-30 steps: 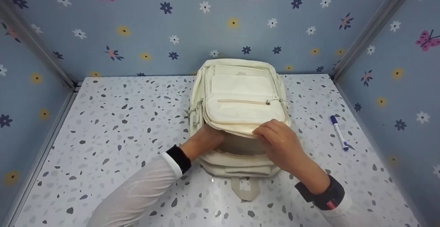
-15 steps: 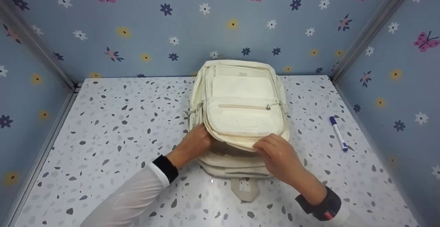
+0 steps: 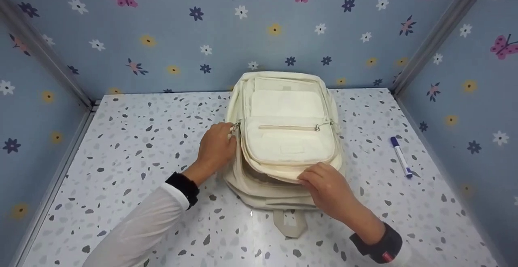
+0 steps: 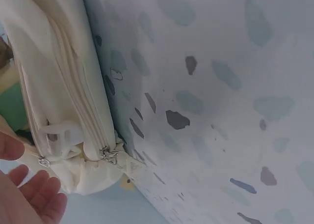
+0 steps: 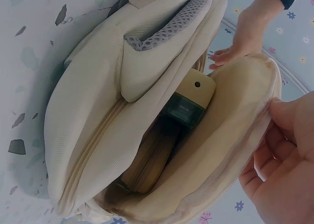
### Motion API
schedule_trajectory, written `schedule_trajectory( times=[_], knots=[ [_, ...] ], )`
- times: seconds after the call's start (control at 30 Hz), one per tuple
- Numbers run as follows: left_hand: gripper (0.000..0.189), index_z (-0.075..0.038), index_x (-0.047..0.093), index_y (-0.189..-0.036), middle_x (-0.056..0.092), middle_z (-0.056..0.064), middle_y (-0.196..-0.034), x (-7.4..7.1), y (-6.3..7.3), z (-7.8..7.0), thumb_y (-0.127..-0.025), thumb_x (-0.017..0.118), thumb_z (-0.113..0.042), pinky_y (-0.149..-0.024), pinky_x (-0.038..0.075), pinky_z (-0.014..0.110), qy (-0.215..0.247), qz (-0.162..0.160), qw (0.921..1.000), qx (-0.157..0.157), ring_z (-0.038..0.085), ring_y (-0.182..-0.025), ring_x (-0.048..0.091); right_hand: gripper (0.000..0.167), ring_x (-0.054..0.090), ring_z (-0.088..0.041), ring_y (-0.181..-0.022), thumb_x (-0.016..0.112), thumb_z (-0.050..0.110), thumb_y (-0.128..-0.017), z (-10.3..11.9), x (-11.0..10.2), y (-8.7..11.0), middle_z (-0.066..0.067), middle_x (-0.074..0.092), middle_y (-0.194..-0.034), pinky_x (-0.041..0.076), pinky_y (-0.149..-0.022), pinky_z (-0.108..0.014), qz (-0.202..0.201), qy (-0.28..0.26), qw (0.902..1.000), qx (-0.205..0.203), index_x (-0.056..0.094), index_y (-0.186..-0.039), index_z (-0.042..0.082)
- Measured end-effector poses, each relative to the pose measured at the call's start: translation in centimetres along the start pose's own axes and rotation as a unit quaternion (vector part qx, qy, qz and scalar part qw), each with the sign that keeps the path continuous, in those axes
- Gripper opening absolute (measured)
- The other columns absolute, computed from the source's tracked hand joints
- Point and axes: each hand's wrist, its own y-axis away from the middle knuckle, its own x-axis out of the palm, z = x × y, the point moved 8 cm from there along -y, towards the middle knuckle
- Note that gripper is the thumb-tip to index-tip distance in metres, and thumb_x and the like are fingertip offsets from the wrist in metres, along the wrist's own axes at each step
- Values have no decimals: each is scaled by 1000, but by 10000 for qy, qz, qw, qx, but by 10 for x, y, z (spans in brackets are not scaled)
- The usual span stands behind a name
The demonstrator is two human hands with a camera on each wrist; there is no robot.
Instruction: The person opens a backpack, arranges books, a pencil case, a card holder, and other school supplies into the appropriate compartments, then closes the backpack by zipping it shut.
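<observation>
A cream backpack [image 3: 289,141] lies on its back, with its main compartment partly unzipped at the end nearest me. My right hand [image 3: 330,188] pinches the edge of the front flap [image 5: 230,150] and holds it up between thumb and fingers. Beside the bag's left side is my left hand [image 3: 216,145], near a zipper pull [image 4: 44,161]; its fingers are loosely bent with nothing between them in the left wrist view. Inside the bag, the right wrist view shows a cream and dark green object [image 5: 184,108] and a brown zippered pouch [image 5: 152,160].
A white marker with purple ends [image 3: 401,157] lies on the speckled table [image 3: 141,153], right of the bag. Blue flowered panels [image 3: 259,24] stand at the back and both sides. The bag's top loop [image 3: 290,224] points toward me.
My left hand has come out of the bag and moved left and away from me to the side zipper. The right hand has lowered the flap toward me, narrowing the opening.
</observation>
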Motion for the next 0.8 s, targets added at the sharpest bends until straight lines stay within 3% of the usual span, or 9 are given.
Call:
schedule_trajectory(
  times=[0.07, 0.17, 0.27, 0.37, 0.47, 0.53, 0.67, 0.8],
  knots=[
    [42, 2, 62, -138, 66, 22, -129, 6, -4, 13, -99, 62, -13, -96, 52, 51, 85, 334, 9979, -553, 39, -115, 61, 15, 64, -20, -83, 78, -4, -86, 0, 2, 2, -1, 69, -91, 51, -74, -32, 42, -20, 10000, 39, 73, -96, 6],
    [44, -1, 60, -144, 63, 23, -132, 13, -8, 22, -103, 61, -16, -96, 51, 52, 124, 546, 9948, -856, 39, -119, 58, 11, 64, -19, -84, 76, -1, -89, 1, 7, 6, -1, 69, -92, 52, -74, -32, 129, 0, 9999, 62, 73, -96, 7],
    [34, -3, 68, -135, 64, 21, -125, 16, -13, 23, -105, 61, -17, -91, 52, 50, 113, 544, 9950, -825, 38, -113, 59, 3, 63, -19, -85, 71, 6, -97, 1, 12, 11, -1, 69, -93, 51, -73, -32, 251, 85, 9996, 83, 74, -97, 8],
    [23, -1, 75, -118, 65, 19, -118, 17, -17, 21, -104, 63, -15, -90, 53, 49, 204, 471, 9959, -742, 37, -109, 59, 8, 63, -20, -86, 67, 11, -101, 1, 18, 15, -1, 69, -93, 50, -71, -33, 376, 171, 9991, 111, 73, -97, 9],
    [17, 2, 74, -106, 64, 17, -115, 17, -18, 22, -104, 63, -10, -92, 52, 46, 443, 456, 9945, -836, 34, -110, 59, 4, 63, -20, -87, 72, 7, -96, 0, 23, 18, -1, 69, -95, 50, -72, -33, 497, 224, 9984, 167, 73, -98, 9],
    [15, 2, 71, -103, 63, 16, -113, 16, -16, 22, -104, 62, -9, -93, 52, 44, 597, 491, 9928, -913, 33, -109, 58, 10, 63, -19, -87, 75, 3, -90, -2, 26, 20, -1, 69, -95, 50, -72, -33, 566, 280, 9978, 222, 73, -98, 10],
    [16, -1, 66, -102, 62, 13, -106, 14, -10, 18, -107, 58, -14, -87, 51, 43, 771, 663, 9902, -963, 30, -102, 59, 19, 64, -19, -89, 81, 1, -84, -6, 31, 26, 0, 69, -96, 50, -73, -32, 665, 441, 9964, 299, 73, -97, 12],
    [19, -2, 70, -103, 69, 13, -99, 7, -3, 13, -108, 57, -15, -80, 54, 43, 869, 647, 9904, -864, 28, -91, 65, 21, 65, -19, -88, 85, 2, -82, -11, 34, 30, 0, 69, -96, 52, -75, -34, 657, 568, 9958, 296, 73, -97, 11]
  ],
)
